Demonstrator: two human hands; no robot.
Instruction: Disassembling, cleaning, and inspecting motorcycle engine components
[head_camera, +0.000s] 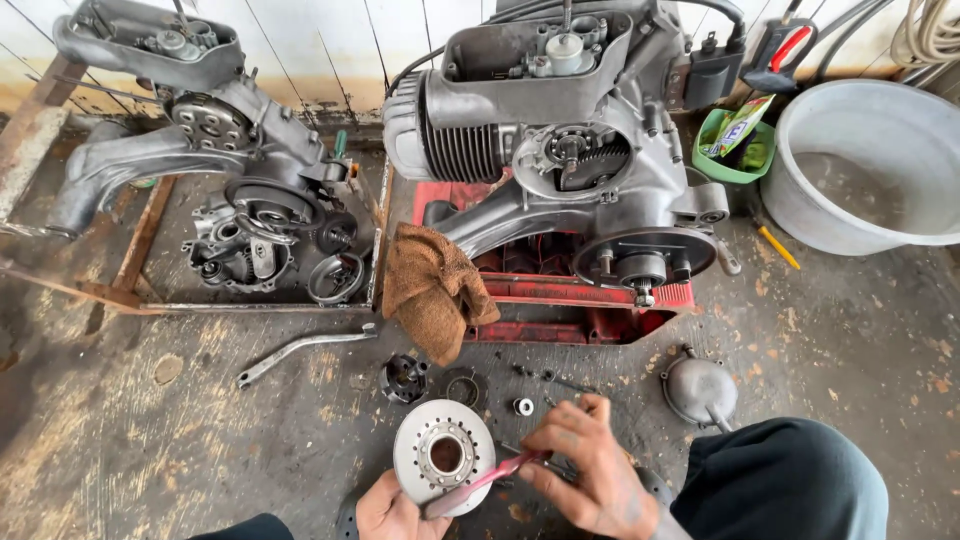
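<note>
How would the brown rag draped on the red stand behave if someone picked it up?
The brown rag would probably go limp: it already sags in folds over the red stand. It looks light for its size, and its coarse weave suggests an easy grip.

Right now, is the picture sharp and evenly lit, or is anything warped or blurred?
Head view: soft, even light, no glare; straight wall boards bow at the edges, a wide-lens warp; the right hand and red-handled tool look slightly smeared; the engine is sharp.

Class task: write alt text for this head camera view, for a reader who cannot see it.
Two bare hands, left and right, hold a round metal disc and a thin red tool over a dirty floor. Beyond sit two engines, a brown rag and a grey tub.
</note>
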